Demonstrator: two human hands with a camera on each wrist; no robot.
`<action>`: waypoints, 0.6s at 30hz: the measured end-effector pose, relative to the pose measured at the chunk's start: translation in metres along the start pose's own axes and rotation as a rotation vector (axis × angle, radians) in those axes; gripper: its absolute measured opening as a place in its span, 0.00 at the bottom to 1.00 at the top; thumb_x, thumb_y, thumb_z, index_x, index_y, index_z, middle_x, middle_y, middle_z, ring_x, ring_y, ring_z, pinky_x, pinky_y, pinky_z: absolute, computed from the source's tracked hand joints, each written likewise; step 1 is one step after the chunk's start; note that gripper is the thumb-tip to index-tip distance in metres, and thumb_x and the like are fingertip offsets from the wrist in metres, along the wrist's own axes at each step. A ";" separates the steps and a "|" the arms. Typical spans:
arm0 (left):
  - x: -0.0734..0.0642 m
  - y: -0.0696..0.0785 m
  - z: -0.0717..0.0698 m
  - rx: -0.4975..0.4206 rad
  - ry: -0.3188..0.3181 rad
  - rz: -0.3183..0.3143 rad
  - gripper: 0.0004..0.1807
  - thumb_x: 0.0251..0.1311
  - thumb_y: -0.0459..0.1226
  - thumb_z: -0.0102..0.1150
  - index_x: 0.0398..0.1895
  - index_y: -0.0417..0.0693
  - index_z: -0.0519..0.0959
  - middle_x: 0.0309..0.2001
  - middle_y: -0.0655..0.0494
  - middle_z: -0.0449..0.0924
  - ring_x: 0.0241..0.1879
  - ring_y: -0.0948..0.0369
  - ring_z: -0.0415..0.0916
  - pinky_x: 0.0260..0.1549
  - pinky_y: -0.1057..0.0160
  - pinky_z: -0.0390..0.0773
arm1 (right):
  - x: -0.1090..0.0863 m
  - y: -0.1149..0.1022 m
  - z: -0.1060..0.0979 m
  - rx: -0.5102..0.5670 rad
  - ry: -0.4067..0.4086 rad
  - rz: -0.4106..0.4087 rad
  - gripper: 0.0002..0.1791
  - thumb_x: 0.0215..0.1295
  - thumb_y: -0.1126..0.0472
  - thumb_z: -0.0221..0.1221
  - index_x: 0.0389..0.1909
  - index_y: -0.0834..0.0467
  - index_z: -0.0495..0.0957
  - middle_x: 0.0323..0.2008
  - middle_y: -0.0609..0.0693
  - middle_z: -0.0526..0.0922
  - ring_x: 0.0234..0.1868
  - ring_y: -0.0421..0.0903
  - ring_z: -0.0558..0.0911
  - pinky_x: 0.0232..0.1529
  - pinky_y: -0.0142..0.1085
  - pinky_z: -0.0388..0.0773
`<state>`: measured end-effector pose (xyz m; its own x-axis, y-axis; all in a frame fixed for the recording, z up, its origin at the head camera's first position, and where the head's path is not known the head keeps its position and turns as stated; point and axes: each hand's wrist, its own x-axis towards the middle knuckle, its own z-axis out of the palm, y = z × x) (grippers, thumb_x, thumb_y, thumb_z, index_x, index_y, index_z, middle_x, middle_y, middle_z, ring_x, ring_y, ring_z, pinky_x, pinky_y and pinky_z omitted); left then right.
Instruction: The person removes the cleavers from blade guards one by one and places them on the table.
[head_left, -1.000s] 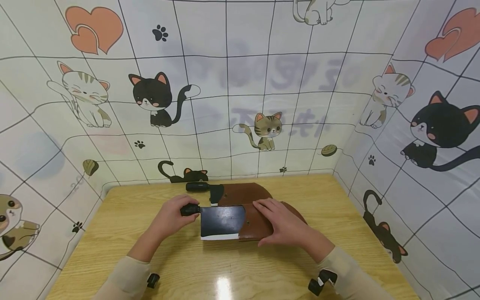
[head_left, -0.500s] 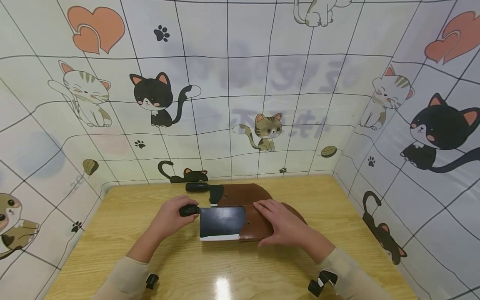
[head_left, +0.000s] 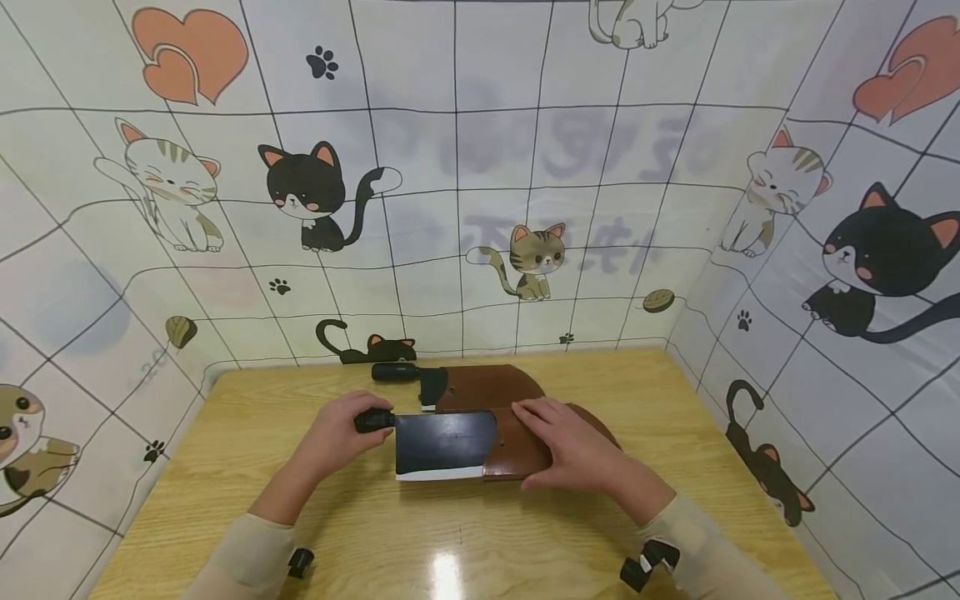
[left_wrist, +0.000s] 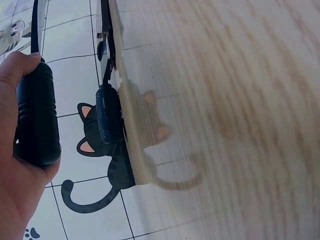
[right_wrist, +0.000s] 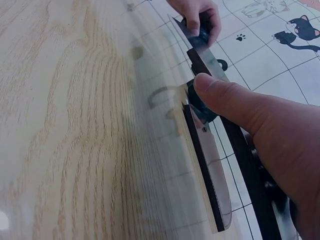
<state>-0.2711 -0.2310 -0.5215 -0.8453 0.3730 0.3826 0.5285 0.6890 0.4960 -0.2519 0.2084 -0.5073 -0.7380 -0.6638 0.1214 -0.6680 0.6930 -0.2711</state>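
Note:
A cleaver with a wide dark blade (head_left: 444, 443), pale along its lower edge, sits partly inside a brown leather sheath (head_left: 517, 446). My left hand (head_left: 341, 433) grips its black handle (head_left: 372, 420), seen also as a ridged handle (left_wrist: 39, 115) in the left wrist view. On the right, my right hand (head_left: 566, 446) holds the sheath, fingers over its top edge and thumb low; in the right wrist view the thumb (right_wrist: 225, 97) lies along it. The sheath's rounded far end is partly behind that hand. Both wrist views show cleaver and sheath raised over the table.
Behind lies a second cleaver, its black handle (head_left: 394, 372) to the left and its blade mostly inside another brown sheath (head_left: 491, 385). The wooden table (head_left: 375, 542) meets a cat-printed cloth wall (head_left: 420, 208) at the back and sides.
My left hand has drawn the handle slightly leftward, and the right hand with the sheath has shifted a little right. A bit more of the blade shows outside the sheath.

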 end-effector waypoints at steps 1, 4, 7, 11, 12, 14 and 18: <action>0.000 0.000 0.000 -0.002 0.000 -0.004 0.19 0.59 0.35 0.85 0.53 0.54 0.90 0.51 0.61 0.88 0.50 0.55 0.87 0.49 0.47 0.87 | 0.000 0.000 -0.001 -0.001 0.000 0.002 0.69 0.53 0.31 0.82 0.89 0.54 0.58 0.84 0.52 0.63 0.83 0.58 0.63 0.77 0.61 0.67; -0.001 0.000 -0.002 -0.002 -0.002 -0.006 0.20 0.59 0.35 0.85 0.53 0.51 0.90 0.51 0.60 0.88 0.50 0.55 0.87 0.49 0.46 0.87 | -0.001 0.001 -0.001 -0.007 0.001 0.003 0.69 0.53 0.32 0.82 0.89 0.54 0.58 0.84 0.52 0.64 0.83 0.59 0.64 0.77 0.61 0.67; -0.002 0.001 -0.002 0.012 -0.003 -0.003 0.20 0.59 0.35 0.85 0.53 0.52 0.90 0.50 0.60 0.88 0.50 0.55 0.87 0.49 0.46 0.87 | -0.002 0.001 -0.002 -0.009 0.002 0.000 0.69 0.53 0.32 0.83 0.89 0.55 0.59 0.83 0.53 0.64 0.83 0.59 0.64 0.77 0.61 0.68; -0.003 0.002 -0.001 0.052 -0.001 -0.005 0.20 0.59 0.37 0.85 0.54 0.54 0.90 0.50 0.61 0.88 0.49 0.55 0.87 0.48 0.46 0.87 | -0.003 0.000 -0.003 -0.012 -0.001 0.000 0.68 0.54 0.33 0.82 0.88 0.56 0.59 0.83 0.53 0.64 0.83 0.59 0.64 0.77 0.61 0.67; -0.004 0.003 -0.002 0.060 0.000 -0.007 0.20 0.60 0.37 0.85 0.54 0.54 0.90 0.50 0.61 0.88 0.49 0.54 0.87 0.48 0.45 0.87 | -0.003 0.000 -0.003 -0.010 -0.003 0.003 0.68 0.54 0.32 0.82 0.89 0.56 0.59 0.84 0.53 0.64 0.83 0.59 0.63 0.78 0.61 0.67; -0.004 0.003 -0.002 0.069 0.003 -0.010 0.20 0.60 0.37 0.85 0.55 0.54 0.90 0.51 0.61 0.89 0.50 0.54 0.87 0.48 0.45 0.87 | -0.003 -0.001 -0.004 -0.009 -0.004 0.004 0.69 0.54 0.32 0.82 0.89 0.56 0.58 0.84 0.53 0.64 0.83 0.60 0.63 0.78 0.61 0.66; -0.004 0.002 -0.002 0.047 0.014 -0.009 0.20 0.59 0.36 0.85 0.54 0.55 0.90 0.51 0.61 0.89 0.51 0.54 0.87 0.49 0.45 0.87 | -0.004 0.000 -0.003 -0.004 0.004 -0.001 0.69 0.54 0.32 0.82 0.89 0.55 0.58 0.84 0.54 0.64 0.84 0.60 0.63 0.78 0.62 0.66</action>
<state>-0.2667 -0.2323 -0.5203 -0.8485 0.3582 0.3895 0.5165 0.7208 0.4622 -0.2497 0.2120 -0.5047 -0.7377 -0.6635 0.1250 -0.6691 0.6935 -0.2674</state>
